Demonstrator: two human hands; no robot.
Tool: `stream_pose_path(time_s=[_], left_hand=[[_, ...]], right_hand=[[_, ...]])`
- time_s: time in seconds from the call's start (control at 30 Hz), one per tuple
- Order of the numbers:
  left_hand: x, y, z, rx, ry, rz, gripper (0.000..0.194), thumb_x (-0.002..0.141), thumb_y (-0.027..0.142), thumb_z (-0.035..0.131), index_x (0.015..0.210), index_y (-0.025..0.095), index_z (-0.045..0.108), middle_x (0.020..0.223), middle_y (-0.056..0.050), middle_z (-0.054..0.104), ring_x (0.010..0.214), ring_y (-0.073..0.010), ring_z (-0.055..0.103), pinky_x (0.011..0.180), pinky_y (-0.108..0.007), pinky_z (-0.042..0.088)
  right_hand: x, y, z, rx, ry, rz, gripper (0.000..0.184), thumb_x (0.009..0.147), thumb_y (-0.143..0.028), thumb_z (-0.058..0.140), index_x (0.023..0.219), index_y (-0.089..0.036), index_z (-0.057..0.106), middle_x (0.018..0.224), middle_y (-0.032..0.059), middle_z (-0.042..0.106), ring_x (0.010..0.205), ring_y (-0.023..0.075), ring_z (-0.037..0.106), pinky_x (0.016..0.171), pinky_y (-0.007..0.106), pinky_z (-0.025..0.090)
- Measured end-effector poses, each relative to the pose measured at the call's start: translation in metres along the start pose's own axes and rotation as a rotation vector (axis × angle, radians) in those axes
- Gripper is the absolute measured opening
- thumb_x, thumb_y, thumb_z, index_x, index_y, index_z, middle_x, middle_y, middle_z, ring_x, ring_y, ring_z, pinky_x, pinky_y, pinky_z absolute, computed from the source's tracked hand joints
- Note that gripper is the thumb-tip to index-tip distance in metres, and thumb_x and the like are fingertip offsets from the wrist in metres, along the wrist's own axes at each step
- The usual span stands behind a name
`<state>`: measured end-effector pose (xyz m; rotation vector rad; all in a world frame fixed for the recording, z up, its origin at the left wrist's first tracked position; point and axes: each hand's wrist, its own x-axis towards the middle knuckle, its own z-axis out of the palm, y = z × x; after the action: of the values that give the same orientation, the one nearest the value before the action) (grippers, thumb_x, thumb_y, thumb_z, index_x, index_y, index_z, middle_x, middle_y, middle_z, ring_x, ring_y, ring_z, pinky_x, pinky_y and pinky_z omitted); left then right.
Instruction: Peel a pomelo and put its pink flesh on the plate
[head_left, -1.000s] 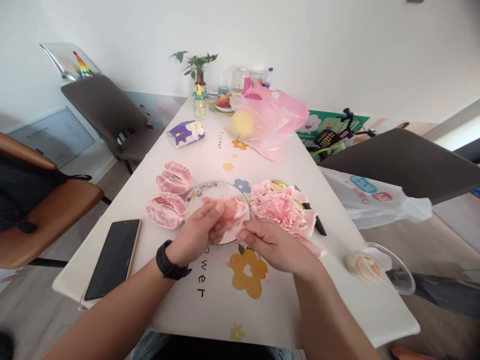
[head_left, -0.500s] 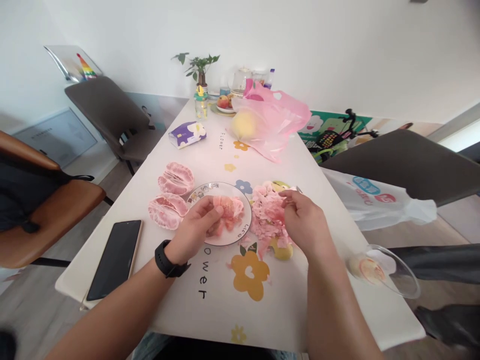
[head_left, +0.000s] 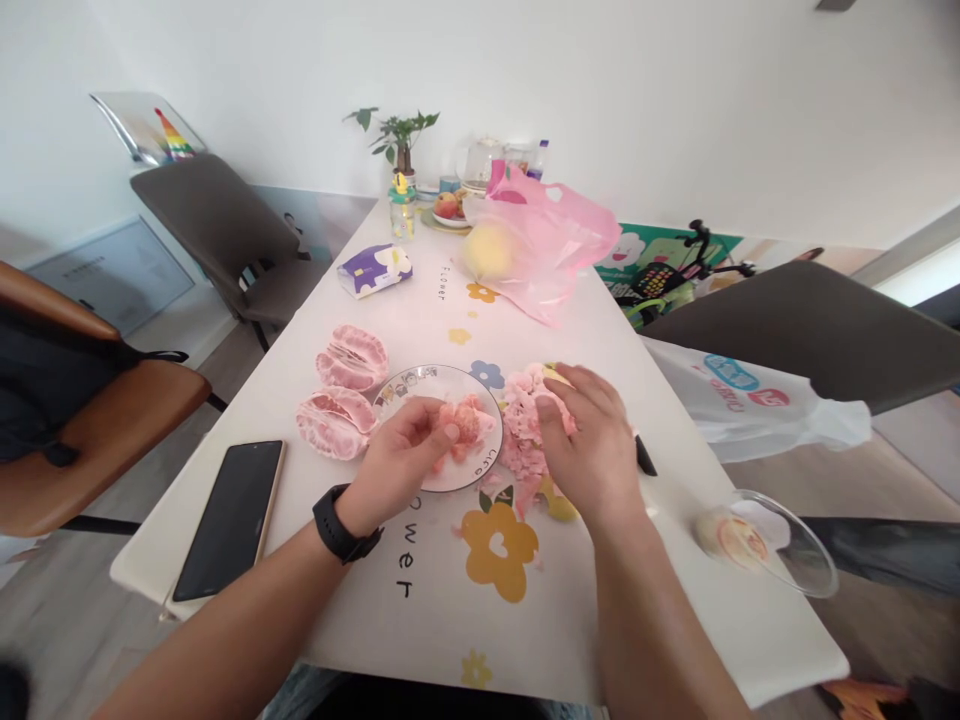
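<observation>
My left hand (head_left: 397, 465) sits over a white plate with a printed rim (head_left: 442, 378), its fingers pinching pink pomelo pulp (head_left: 465, 425). My right hand (head_left: 581, 440) rests on a heap of pale pink pomelo membrane (head_left: 521, 440), fingers curved over it and partly hiding it. Yellow-green peel (head_left: 559, 503) shows beneath the heap. Left of the plate lie two peeled pomelo segments, one (head_left: 352, 357) behind the other (head_left: 335, 423). A black knife handle (head_left: 645, 456) pokes out past my right hand.
A black phone (head_left: 229, 520) lies at the table's left edge. A glass bowl (head_left: 765, 545) tilts at the right edge. Farther along stand a pink plastic bag (head_left: 547, 245) with a yellow pomelo (head_left: 487, 250), a tissue pack (head_left: 373, 270), and bottles. Chairs flank the table.
My right hand has moved from the plate's right side onto the membrane heap, now covering more of it. The heap has shifted toward the plate. My left hand stays at the plate, pinching pulp.
</observation>
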<state>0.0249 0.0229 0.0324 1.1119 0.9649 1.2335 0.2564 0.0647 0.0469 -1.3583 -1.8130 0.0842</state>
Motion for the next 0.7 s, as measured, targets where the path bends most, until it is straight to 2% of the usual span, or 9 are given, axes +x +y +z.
stream_pose_path(time_s=[0.03,0.1,0.17,0.2,0.27,0.37,0.5,0.7], left_hand=[[0.000,0.001,0.001,0.000,-0.015,0.005,0.028,0.092,0.045,0.074,0.100,0.019,0.066,0.081,-0.001,0.066,0.068,-0.0113,0.056,0.062,-0.024,0.044],[-0.001,0.003,0.003,-0.002,-0.047,0.020,0.027,0.092,0.043,0.074,0.100,0.018,0.067,0.084,-0.002,0.068,0.072,-0.0125,0.060,0.066,-0.025,0.047],[-0.001,0.006,0.006,-0.007,-0.073,0.038,0.025,0.092,0.041,0.074,0.100,0.018,0.067,0.085,-0.002,0.068,0.075,-0.0131,0.062,0.068,-0.026,0.048],[-0.001,0.007,0.007,-0.012,-0.088,0.048,0.024,0.093,0.041,0.074,0.098,0.018,0.067,0.083,-0.002,0.067,0.075,-0.0131,0.063,0.067,-0.025,0.048],[-0.002,0.009,0.008,-0.031,-0.111,0.058,0.023,0.094,0.041,0.073,0.096,0.018,0.067,0.078,0.000,0.065,0.071,-0.0120,0.061,0.065,-0.024,0.046],[-0.002,0.008,0.007,-0.072,-0.110,0.027,0.025,0.094,0.042,0.073,0.092,0.018,0.065,0.072,0.002,0.062,0.059,-0.0077,0.051,0.057,-0.022,0.039],[-0.002,0.005,0.003,-0.150,-0.100,-0.063,0.028,0.094,0.046,0.071,0.093,0.019,0.062,0.072,0.002,0.061,0.050,-0.0046,0.037,0.049,-0.021,0.026],[-0.001,0.011,0.001,-0.348,-0.113,-0.210,0.029,0.091,0.043,0.073,0.090,0.017,0.059,0.068,0.002,0.058,0.050,-0.0044,0.036,0.050,-0.020,0.022]], right_hand=[[-0.002,-0.008,0.000,0.123,-0.067,0.056,0.038,0.099,-0.046,0.059,0.119,-0.019,0.074,0.132,0.0160,0.072,0.129,0.0348,0.062,0.111,0.056,0.049],[-0.007,-0.023,0.002,0.438,-0.333,0.219,0.048,0.095,-0.052,0.066,0.135,-0.024,0.066,0.125,0.0119,0.075,0.106,0.0284,0.072,0.090,0.047,0.061],[-0.011,-0.036,0.004,0.673,-0.589,0.368,0.056,0.091,-0.053,0.072,0.139,-0.027,0.062,0.107,0.0078,0.078,0.085,0.0234,0.074,0.072,0.039,0.061],[-0.013,-0.040,0.006,0.740,-0.659,0.419,0.054,0.091,-0.053,0.073,0.137,-0.027,0.063,0.096,0.0053,0.077,0.077,0.0213,0.072,0.066,0.036,0.060],[-0.014,-0.046,0.009,0.809,-0.688,0.472,0.043,0.092,-0.051,0.072,0.126,-0.025,0.069,0.081,0.0016,0.073,0.069,0.0183,0.068,0.062,0.033,0.056],[-0.012,-0.048,0.010,0.904,-0.634,0.491,0.031,0.093,-0.050,0.072,0.107,-0.023,0.072,0.078,0.0010,0.071,0.070,0.0171,0.067,0.063,0.031,0.055],[-0.011,-0.045,0.010,1.006,-0.635,0.487,0.027,0.094,-0.049,0.073,0.095,-0.022,0.071,0.079,0.0016,0.072,0.076,0.0170,0.068,0.069,0.031,0.056],[-0.013,-0.041,0.016,1.250,-0.639,0.578,0.026,0.091,-0.047,0.078,0.088,-0.022,0.072,0.076,-0.0003,0.070,0.070,0.0132,0.066,0.067,0.028,0.052]])
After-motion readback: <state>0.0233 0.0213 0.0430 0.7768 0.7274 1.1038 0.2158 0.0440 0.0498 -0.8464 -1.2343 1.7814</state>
